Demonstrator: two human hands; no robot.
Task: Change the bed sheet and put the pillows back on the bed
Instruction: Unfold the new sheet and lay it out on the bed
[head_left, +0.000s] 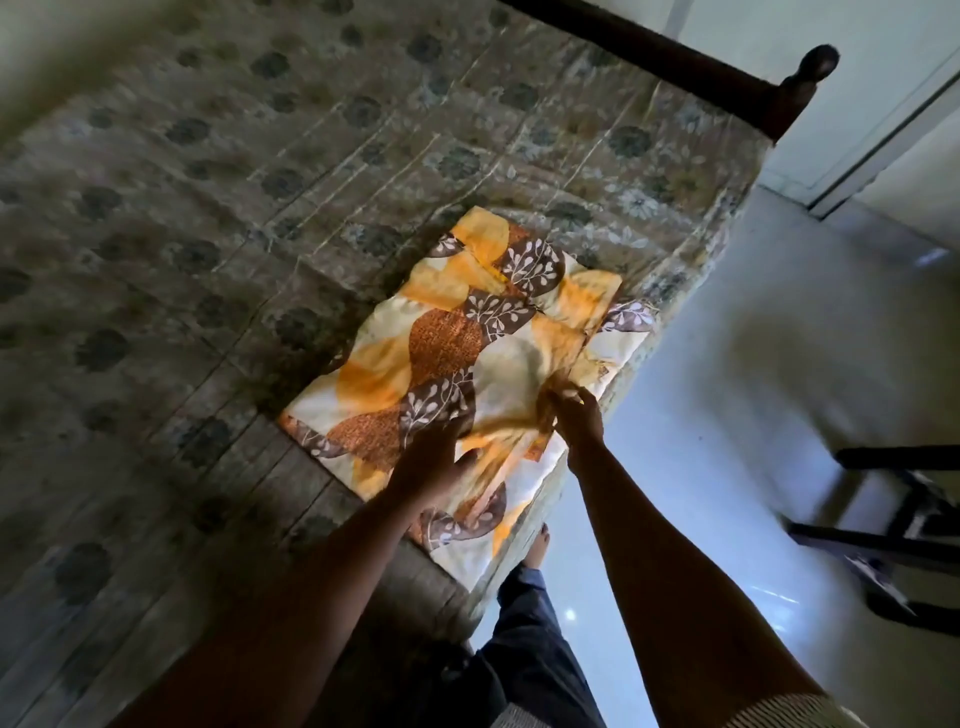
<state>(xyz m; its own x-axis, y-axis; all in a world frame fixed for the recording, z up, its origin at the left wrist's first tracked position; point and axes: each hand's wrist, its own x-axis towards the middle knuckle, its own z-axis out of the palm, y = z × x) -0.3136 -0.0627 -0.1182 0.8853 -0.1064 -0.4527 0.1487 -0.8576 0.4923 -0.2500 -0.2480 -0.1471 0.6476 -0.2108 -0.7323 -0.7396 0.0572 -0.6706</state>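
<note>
A: Position of the sheet recorded?

B: The folded bed sheet (457, 332), cream with an orange, yellow and brown leaf print, is laid flat on the grey-beige floral mattress (234, 208), along its right edge. Its near corner reaches the mattress edge. The dark wooden bed frame (675, 57), with a rounded post, is seen at the far right.

A: Hands?

B: The left hand (434, 462) is laid on the near part of the sheet, fingers extended, thumb held apart. The right hand (574, 410) is noted just right of it, fingers curled, a fold of the sheet pinched near its right border. Fingertip detail is lost to blur.

A: Surroundings?

B: A pale glossy floor (727, 364) is seen right of the bed; a dark wooden chair (893, 519) stands on it at near right, partly cut off. A bare foot (537, 540) and a dark trouser leg (524, 623) are seen beside the mattress edge, between the forearms.
</note>
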